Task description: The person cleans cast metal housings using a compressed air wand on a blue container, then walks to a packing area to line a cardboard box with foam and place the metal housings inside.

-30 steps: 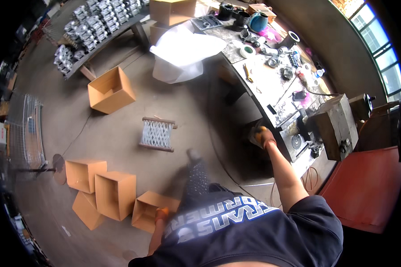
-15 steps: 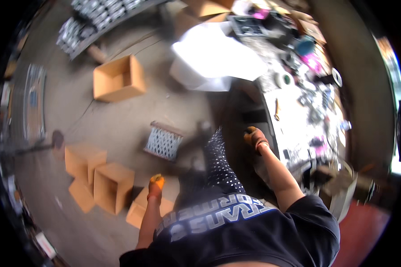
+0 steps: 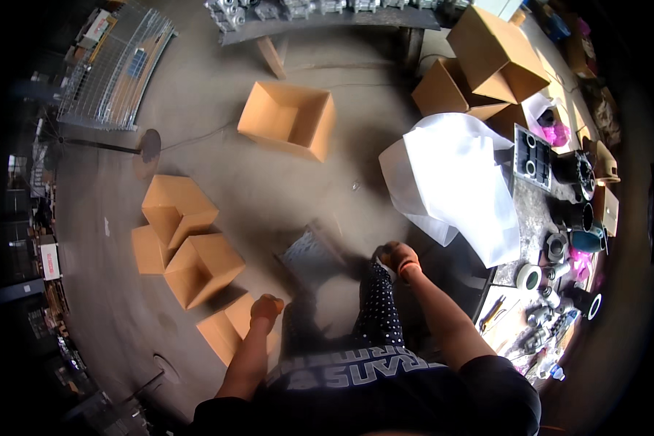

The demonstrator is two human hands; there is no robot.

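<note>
My left hand [image 3: 267,307], in an orange work glove, hangs low above an opened cardboard box [image 3: 221,330]. Its fingers are curled in and nothing shows in them. My right hand [image 3: 398,258], gloved alike, is held out ahead of my dotted trouser leg [image 3: 381,301], between that leg and the sheeted box at the workbench. Its fingers are also curled, with nothing visible in them. On the floor ahead, between my hands, lies a blurred grey latticed piece [image 3: 309,254] with brownish edges; its kind is unclear.
Empty cardboard boxes [image 3: 203,269] stand left, and another box [image 3: 287,120] ahead. White sheeting [image 3: 458,189] drapes a box beside the workbench [image 3: 498,305], which bears metal parts and tools. A bench of metal castings [image 3: 327,33] stands far ahead; a wire cage [image 3: 116,69] is far left.
My view has turned left, so the boxes and workbench have shifted rightward in it. My right hand has come inward, nearer my leg. Both hands stay curled.
</note>
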